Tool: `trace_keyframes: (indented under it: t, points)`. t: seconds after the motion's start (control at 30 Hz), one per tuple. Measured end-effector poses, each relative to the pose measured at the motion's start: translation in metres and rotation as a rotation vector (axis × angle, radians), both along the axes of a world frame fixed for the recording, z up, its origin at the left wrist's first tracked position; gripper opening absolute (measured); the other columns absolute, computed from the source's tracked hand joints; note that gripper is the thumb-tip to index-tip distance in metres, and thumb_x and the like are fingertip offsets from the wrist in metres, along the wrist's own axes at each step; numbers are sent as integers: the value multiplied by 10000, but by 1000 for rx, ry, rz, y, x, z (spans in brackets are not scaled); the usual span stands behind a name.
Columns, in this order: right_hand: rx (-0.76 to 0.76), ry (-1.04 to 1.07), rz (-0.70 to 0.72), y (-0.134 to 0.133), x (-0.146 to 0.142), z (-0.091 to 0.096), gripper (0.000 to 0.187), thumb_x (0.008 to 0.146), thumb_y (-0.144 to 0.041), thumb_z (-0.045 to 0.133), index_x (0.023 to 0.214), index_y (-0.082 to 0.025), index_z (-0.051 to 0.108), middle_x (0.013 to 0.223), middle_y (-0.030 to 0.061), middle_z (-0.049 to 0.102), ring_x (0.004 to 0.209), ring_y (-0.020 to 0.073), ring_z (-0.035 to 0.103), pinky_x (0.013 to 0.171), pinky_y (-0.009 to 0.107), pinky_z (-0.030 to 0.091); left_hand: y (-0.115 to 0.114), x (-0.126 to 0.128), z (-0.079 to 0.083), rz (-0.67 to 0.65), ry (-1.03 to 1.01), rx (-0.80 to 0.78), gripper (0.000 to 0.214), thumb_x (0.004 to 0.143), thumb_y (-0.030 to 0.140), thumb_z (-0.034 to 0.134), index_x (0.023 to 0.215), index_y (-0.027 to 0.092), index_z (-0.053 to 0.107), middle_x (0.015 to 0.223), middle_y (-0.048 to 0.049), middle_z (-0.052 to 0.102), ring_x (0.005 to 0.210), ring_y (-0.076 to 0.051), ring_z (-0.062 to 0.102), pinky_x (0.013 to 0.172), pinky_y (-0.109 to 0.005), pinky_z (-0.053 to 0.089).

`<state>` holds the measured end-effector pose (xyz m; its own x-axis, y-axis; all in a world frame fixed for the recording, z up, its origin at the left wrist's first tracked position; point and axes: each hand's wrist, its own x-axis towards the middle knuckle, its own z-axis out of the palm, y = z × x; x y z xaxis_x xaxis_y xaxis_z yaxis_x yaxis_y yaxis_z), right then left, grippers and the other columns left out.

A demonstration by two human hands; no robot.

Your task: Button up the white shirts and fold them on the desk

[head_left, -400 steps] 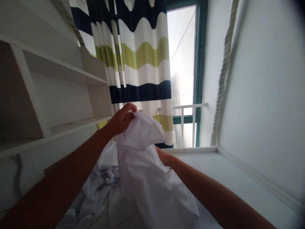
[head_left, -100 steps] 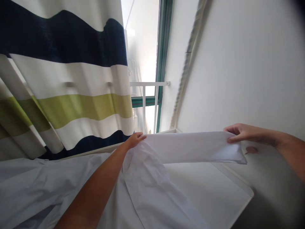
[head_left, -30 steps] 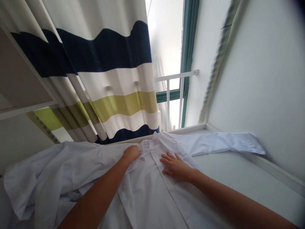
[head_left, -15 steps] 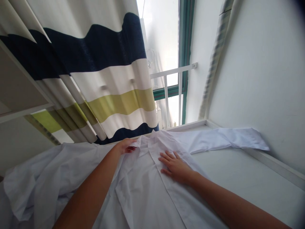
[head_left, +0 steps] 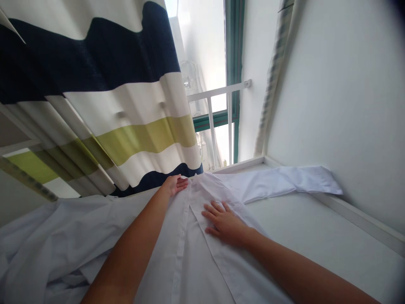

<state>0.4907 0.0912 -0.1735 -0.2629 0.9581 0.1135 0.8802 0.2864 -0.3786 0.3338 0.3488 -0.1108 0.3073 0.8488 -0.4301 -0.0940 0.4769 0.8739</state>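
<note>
In the head view, a white button-front shirt [head_left: 198, 257] lies opened out between the person's arms. I'd judge it partly straightened: on the right, one long sleeve [head_left: 275, 182] stretches along the white surface [head_left: 332, 228], its cuff end over the raised rim [head_left: 357, 215] by the wall, and the panel beside it lies fairly flat. What looks undone is the other side: the front is parted, the button placket [head_left: 180, 249] unfastened, and rumpled white cloth [head_left: 38, 249] heaps up at the far left. Whether that belongs to the same shirt, I can't tell.

The right hand [head_left: 226, 223] rests palm down on the shirt, fingers spread wide, gripping nothing. The left hand [head_left: 175, 184] is at the shirt's far edge, fingers loosely extended; I can't tell whether they pinch any fabric.

Counting up: two hands, one shirt for certain, one sleeve I can make out. Behind are one wavy-striped curtain [head_left: 136, 135], one green window frame [head_left: 234, 55], and one white guard rail [head_left: 218, 91] with two uprights showing.
</note>
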Motion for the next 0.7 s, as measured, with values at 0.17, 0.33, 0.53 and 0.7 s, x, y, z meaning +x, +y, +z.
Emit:
trace_keyframes:
  t: [0.17, 0.33, 0.53, 0.7]
  points:
    - [1, -2, 6, 0, 2, 0, 600, 976, -536, 479, 1506, -259, 439, 1626, 88, 342, 1514, 372, 213, 1205, 626, 95, -30, -23, 1, -16, 59, 114, 362, 968, 432, 554, 1037, 84, 622, 1023, -200, 718, 833, -248, 721, 745, -369, 610]
    - [-7, -16, 14, -1, 2, -1, 626, 981, -566, 452, 1522, -253, 420, 1635, 100, 319, 1520, 370, 197, 1207, 618, 86, -95, -82, 14, -34, 139, 195, 382, 927, 443, 604, 1103, 107, 652, 1185, -196, 686, 910, -258, 709, 739, -364, 602]
    - [90, -14, 18, 0, 0, -2, 529, 994, -493, 472, 1464, -252, 494, 1605, 108, 376, 1509, 350, 242, 1194, 639, 126, -219, -157, 30, -335, 635, 427, 399, 899, 525, 551, 834, 144, 648, 726, -61, 656, 630, -187, 619, 530, -261, 469]
    - [348, 22, 42, -27, 4, 44, 296, 990, -324, 517, 1226, -225, 665, 1424, 124, 579, 1348, 313, 487, 1135, 561, 316, -333, -226, 6, -526, 916, 299, 497, 875, 595, 560, 612, 176, 613, 514, -3, 550, 505, -155, 515, 539, -270, 367]
